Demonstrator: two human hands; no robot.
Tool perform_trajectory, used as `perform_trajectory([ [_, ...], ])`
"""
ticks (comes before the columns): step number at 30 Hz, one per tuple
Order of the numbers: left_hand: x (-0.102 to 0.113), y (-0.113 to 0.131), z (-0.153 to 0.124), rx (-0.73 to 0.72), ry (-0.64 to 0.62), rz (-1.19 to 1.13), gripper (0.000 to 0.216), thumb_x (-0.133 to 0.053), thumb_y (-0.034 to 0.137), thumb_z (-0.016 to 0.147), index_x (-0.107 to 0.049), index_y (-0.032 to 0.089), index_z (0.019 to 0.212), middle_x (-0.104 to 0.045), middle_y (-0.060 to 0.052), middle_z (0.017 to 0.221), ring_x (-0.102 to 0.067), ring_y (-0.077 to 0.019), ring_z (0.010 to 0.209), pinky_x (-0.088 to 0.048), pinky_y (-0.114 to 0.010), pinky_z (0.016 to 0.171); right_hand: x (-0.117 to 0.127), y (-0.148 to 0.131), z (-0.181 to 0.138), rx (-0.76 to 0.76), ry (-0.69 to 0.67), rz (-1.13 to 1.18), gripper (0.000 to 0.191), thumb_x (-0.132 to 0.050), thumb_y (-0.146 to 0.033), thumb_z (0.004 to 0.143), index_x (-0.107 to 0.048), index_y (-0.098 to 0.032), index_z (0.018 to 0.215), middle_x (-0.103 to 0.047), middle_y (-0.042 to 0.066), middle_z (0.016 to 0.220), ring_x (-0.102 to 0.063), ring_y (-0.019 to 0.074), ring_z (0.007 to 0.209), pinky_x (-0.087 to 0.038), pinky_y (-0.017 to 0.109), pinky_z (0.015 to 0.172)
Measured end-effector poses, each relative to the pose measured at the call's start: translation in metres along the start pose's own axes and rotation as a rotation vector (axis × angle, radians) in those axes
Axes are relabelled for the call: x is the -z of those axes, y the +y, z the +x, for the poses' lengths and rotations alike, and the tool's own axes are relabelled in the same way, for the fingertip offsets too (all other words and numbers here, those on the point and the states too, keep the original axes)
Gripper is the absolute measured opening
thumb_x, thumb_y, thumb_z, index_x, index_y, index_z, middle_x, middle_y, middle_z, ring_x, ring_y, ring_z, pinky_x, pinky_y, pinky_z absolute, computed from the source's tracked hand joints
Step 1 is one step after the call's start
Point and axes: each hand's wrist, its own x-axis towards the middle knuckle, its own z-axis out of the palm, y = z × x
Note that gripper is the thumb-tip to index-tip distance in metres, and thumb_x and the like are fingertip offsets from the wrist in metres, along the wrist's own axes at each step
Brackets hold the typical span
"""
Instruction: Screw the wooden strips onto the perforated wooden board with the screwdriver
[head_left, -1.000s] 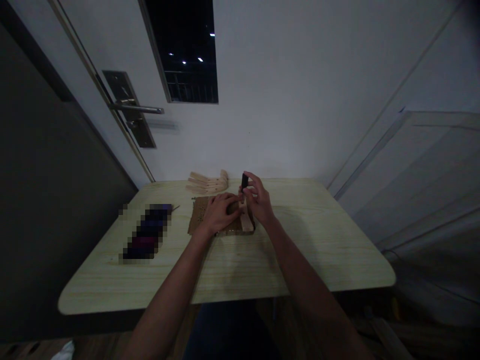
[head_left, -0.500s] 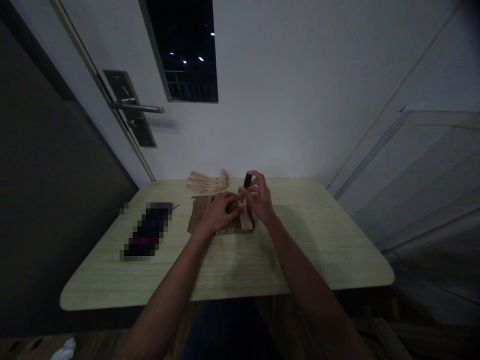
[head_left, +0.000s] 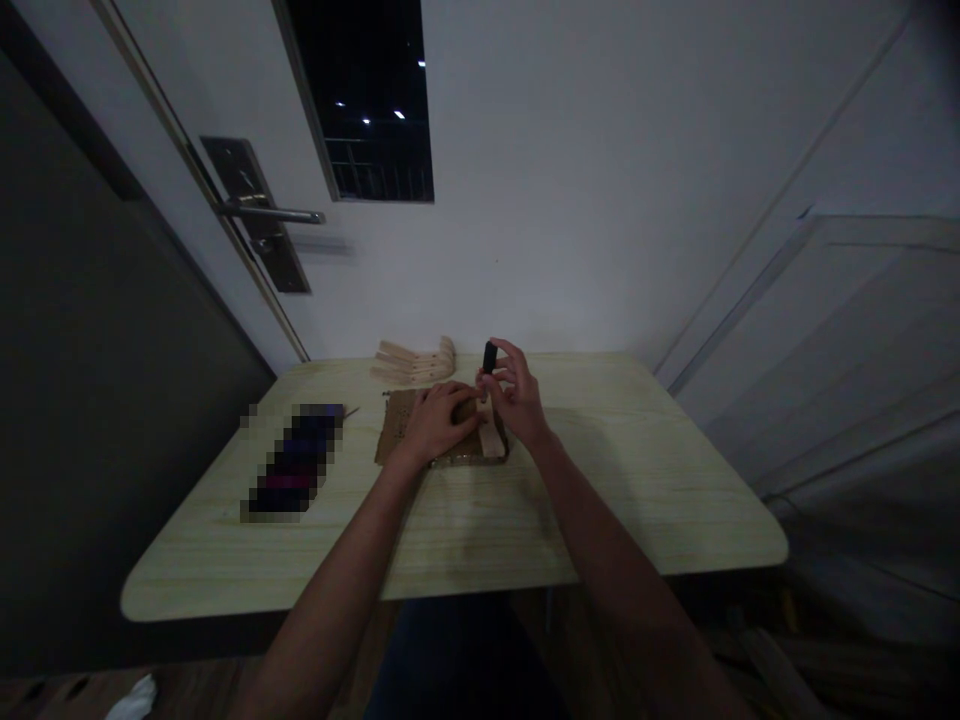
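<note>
A brown perforated board (head_left: 396, 432) lies near the far middle of the pale wooden table (head_left: 465, 520). My left hand (head_left: 436, 422) presses down on it with curled fingers, touching a light wooden strip (head_left: 490, 438) that lies on the board's right side. My right hand (head_left: 516, 396) pinches a small dark upright tool (head_left: 489, 357) by its handle, the tip pointing down at the top end of the strip. What the tip meets is hidden by my fingers.
A stack of curved light wooden pieces (head_left: 415, 362) lies behind the board by the wall. A blurred dark object (head_left: 294, 465) sits on the table's left part. A door with a metal lever handle (head_left: 271, 214) stands at the left, beside a dark window.
My right hand's fingers have shifted slightly round the dark tool, as if turning it in place. My left hand and the board have stayed put.
</note>
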Motion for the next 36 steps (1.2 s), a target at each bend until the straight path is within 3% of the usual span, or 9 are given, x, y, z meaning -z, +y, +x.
perform_trajectory([
  [23, 0.0021, 0.0034, -0.0006, 0.019, -0.014, -0.014, 0.040, -0.056, 0.047, 0.087, -0.063, 0.028, 0.121, -0.062, -0.005, 0.128, -0.052, -0.0283, 0.122, -0.035, -0.046, 0.104, 0.0003, 0.0010, -0.0027, 0.027, -0.024, 0.023, 0.044, -0.051, -0.043, 0.092, -0.043, -0.031, 0.133, -0.063, 0.003, 0.094, -0.065, 0.0122, 0.071, -0.054, 0.024, 0.059],
  [31, 0.0000, -0.0004, -0.0015, 0.001, -0.008, 0.000, 0.040, -0.055, 0.046, 0.088, -0.062, 0.029, 0.123, -0.061, -0.004, 0.128, -0.052, -0.0274, 0.121, -0.035, -0.046, 0.102, -0.0014, 0.0089, -0.0007, 0.010, 0.080, -0.004, 0.052, -0.067, -0.043, 0.081, -0.043, -0.032, 0.126, -0.057, 0.000, 0.096, -0.061, 0.0097, 0.065, -0.051, 0.021, 0.051],
  [36, -0.0013, -0.0014, -0.0008, 0.005, -0.003, 0.001, 0.039, -0.055, 0.045, 0.087, -0.062, 0.028, 0.122, -0.061, -0.004, 0.128, -0.052, -0.0279, 0.121, -0.035, -0.047, 0.103, 0.0023, 0.0023, -0.0019, 0.033, -0.023, 0.012, 0.047, -0.058, -0.041, 0.088, -0.042, -0.031, 0.131, -0.064, 0.004, 0.102, -0.065, 0.0130, 0.075, -0.053, 0.023, 0.055],
])
